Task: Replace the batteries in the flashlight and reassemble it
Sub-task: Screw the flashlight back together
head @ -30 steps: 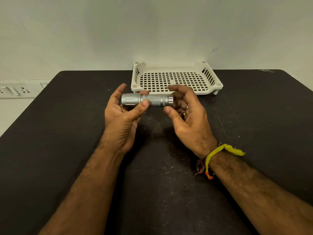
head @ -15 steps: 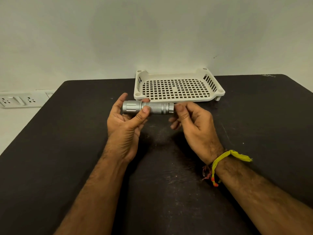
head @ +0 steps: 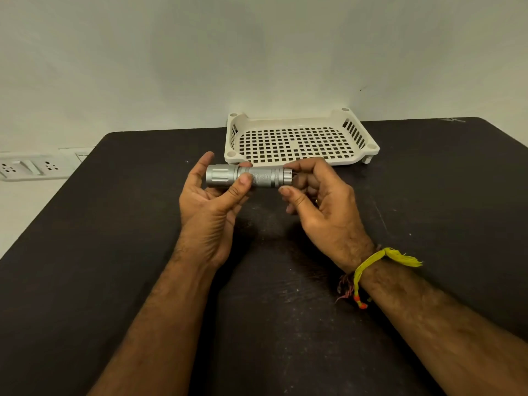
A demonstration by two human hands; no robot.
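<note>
The flashlight [head: 248, 177] is held level above the table [head: 114, 252], just in front of the tray [head: 371, 146], with its wide head to the left and its tail cap to the right.

Left hand [head: 210, 207]: partly closed, thumb pressed on the knurled barrel and fingers curled behind it, gripping the body near the head. Right hand [head: 317, 195]: fingers curled at the tail end, forefinger and thumb set either side of the cap. Whether they pinch it or merely touch it cannot be told.

Handling, by judgement: the body looks to be metal — rigid, fairly dense for its size, not easily crushed. The smooth head and collar rings would likely slip under a twist; the knurled band gives the surer purchase, so the barrel is best held there while the other hand turns the ridged cap. A lens probably sits in the head, facing away and unseen, so that end should be kept from knocks. Once the cap is off, loose parts may roll on the table.

Containers: one pale perforated tray stands at the far edge against the wall. Nothing shows in it. No spare batteries are visible anywhere — their location cannot be told.
</note>
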